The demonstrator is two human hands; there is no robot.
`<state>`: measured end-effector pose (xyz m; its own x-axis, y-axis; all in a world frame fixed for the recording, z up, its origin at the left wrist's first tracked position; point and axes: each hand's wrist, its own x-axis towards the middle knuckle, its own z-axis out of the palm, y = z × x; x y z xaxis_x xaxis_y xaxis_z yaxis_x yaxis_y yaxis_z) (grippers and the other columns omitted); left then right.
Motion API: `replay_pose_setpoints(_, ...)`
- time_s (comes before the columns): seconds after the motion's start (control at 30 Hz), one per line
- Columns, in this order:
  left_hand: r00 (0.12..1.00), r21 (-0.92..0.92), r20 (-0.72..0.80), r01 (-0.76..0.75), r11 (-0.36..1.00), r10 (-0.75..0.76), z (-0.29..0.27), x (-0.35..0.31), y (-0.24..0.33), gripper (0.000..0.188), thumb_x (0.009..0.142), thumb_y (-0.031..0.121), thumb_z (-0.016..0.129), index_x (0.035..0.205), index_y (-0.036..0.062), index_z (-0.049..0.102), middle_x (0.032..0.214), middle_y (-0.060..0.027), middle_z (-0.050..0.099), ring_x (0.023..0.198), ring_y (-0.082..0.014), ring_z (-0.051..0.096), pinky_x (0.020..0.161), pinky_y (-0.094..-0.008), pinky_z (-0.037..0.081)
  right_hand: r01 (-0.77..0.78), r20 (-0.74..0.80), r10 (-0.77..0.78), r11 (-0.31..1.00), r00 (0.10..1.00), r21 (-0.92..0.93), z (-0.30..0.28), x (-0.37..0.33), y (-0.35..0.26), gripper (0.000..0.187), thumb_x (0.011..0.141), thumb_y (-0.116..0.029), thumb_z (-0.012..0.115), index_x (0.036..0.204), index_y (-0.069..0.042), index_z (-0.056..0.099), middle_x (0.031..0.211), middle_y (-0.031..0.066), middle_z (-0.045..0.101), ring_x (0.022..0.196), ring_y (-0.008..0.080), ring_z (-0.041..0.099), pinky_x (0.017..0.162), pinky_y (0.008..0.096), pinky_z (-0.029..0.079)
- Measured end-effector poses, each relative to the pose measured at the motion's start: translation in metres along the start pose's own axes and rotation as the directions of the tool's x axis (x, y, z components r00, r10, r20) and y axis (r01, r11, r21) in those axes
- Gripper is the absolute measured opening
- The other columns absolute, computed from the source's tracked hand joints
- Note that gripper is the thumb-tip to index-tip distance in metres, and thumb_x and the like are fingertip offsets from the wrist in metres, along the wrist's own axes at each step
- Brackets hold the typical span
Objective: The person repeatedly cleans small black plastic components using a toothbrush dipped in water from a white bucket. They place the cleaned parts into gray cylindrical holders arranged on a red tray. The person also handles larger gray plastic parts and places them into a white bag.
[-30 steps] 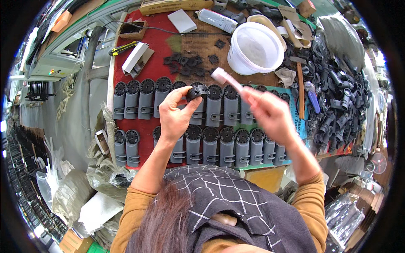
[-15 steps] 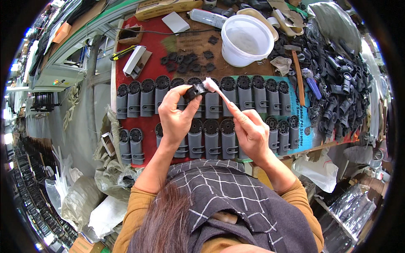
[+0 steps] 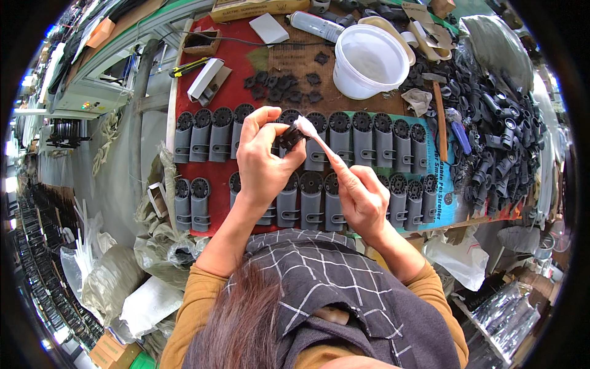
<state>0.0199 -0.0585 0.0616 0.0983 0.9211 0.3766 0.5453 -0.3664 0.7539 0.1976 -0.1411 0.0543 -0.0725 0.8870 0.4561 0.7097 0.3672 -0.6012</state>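
My left hand is closed with its fingertips round a small black round plastic part. In my right hand is a slim pale pink brush, its handle pinched along the forefinger. White paste covers the brush's head, which touches the right side of the black part; the bristles cannot be made out. Beneath both hands stand two rows of grey plastic tube pieces with round black slotted ends. My hands and forearms hide some of the nearer row.
Several loose black star-shaped parts lie beyond the rows. A white plastic tub stands behind, next to a spray can. At right are a wooden-handled hammer and a heap of black parts. A yellow cutter lies far left.
My left hand has moved slightly right and tilted the black part. The brush's head sits closer against it. The whole scene has shifted a little with my head.
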Motion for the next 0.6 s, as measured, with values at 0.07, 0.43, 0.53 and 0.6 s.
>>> replay_pose_setpoints(0.07,0.997,0.066,-0.022,-0.073,0.995,0.074,0.000,0.000,0.000,0.024,0.063,0.010,0.077,0.082,-0.0011,0.065,0.110,-0.0126,0.058,0.099,-0.0272,0.059,0.082,-0.0347,0.049,0.101,-0.020,-0.100,0.995,0.995,0.019,-0.001,-0.001,0.000,0.057,0.066,0.007,0.064,0.121,-0.009,0.065,0.076,0.0084,0.056,0.058,0.0203,0.056,0.052,0.0313,0.050)
replay_pose_setpoints(0.43,0.980,0.258,0.007,-0.196,0.946,0.201,0.000,0.002,-0.006,0.020,0.063,0.008,0.077,0.077,0.0010,0.066,0.104,-0.0069,0.057,0.100,-0.0240,0.053,0.085,-0.0356,0.045,-0.016,0.006,0.016,1.000,1.000,-0.009,-0.006,0.008,0.006,0.052,0.072,0.007,0.061,0.121,-0.008,0.064,0.075,0.0081,0.058,0.060,0.0205,0.058,0.055,0.0323,0.051)
replay_pose_setpoints(0.53,0.928,-0.510,0.155,0.369,0.777,-0.339,0.002,0.001,-0.015,0.020,0.070,0.010,0.077,0.085,0.0028,0.066,0.103,-0.0047,0.059,0.096,-0.0178,0.056,0.080,-0.0302,0.048,-0.191,-0.087,0.203,0.973,0.975,0.126,-0.007,0.008,0.009,0.045,0.077,0.008,0.060,0.121,-0.004,0.063,0.086,0.0102,0.066,0.069,0.0194,0.061,0.062,0.0298,0.052)
replay_pose_setpoints(0.6,0.546,-0.701,0.690,0.669,-0.249,-0.475,-0.006,0.004,-0.025,0.024,0.086,0.017,0.066,0.104,0.0024,0.061,0.103,-0.0078,0.064,0.102,-0.0200,0.059,0.089,-0.0360,0.050,-0.108,-0.098,0.127,0.978,0.987,0.181,-0.006,0.005,0.008,0.043,0.078,0.008,0.060,0.120,-0.003,0.064,0.088,0.0102,0.067,0.072,0.0196,0.061,0.063,0.0294,0.052)
